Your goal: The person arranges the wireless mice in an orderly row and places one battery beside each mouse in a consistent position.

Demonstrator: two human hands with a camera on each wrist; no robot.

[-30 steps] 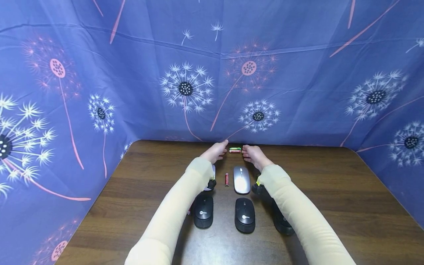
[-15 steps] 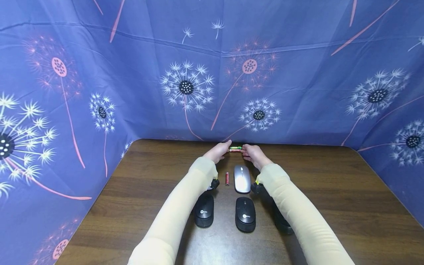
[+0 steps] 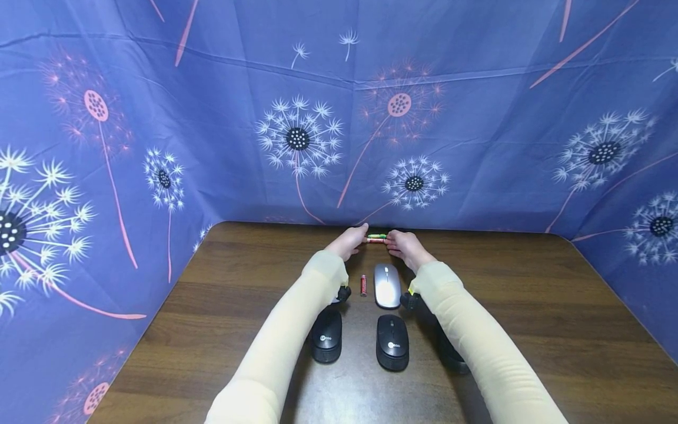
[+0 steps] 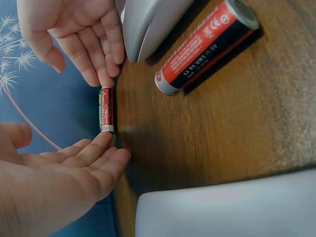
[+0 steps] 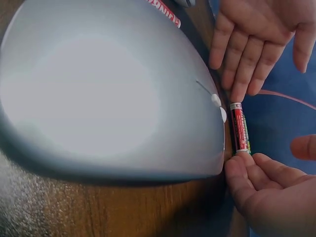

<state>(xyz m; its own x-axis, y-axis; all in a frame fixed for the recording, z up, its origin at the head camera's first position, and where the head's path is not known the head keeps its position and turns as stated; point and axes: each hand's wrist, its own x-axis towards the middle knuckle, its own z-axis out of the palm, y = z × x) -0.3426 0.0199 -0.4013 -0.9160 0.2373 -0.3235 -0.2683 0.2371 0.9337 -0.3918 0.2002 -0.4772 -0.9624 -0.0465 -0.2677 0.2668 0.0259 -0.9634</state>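
Note:
At the far edge of the table, a red battery (image 3: 376,240) and a green battery (image 3: 377,236) lie side by side. My left hand (image 3: 346,242) touches their left end with outstretched fingertips, its thumb raised. At the opposite end are the fingertips of my right hand (image 3: 406,247), fingers lightly bent. Both wrist views show the red battery (image 4: 107,109) spanning the gap between the two hands, with the green one mostly hidden behind it. A second red battery (image 3: 363,285) lies by itself closer to me, beside a silver mouse (image 3: 387,286).
Two black mice (image 3: 326,335) (image 3: 392,341) sit nearer on the wooden table (image 3: 529,294). Another black mouse (image 3: 452,356) is partly covered by my right sleeve. A whitish mouse (image 4: 227,212) is mostly hidden under my left arm. A blue patterned cloth (image 3: 477,118) hangs behind the table.
My left hand has moved slightly right, closing the gap to the paired batteries' left end. The right hand has stayed nearly in place; little differs over the last half second.

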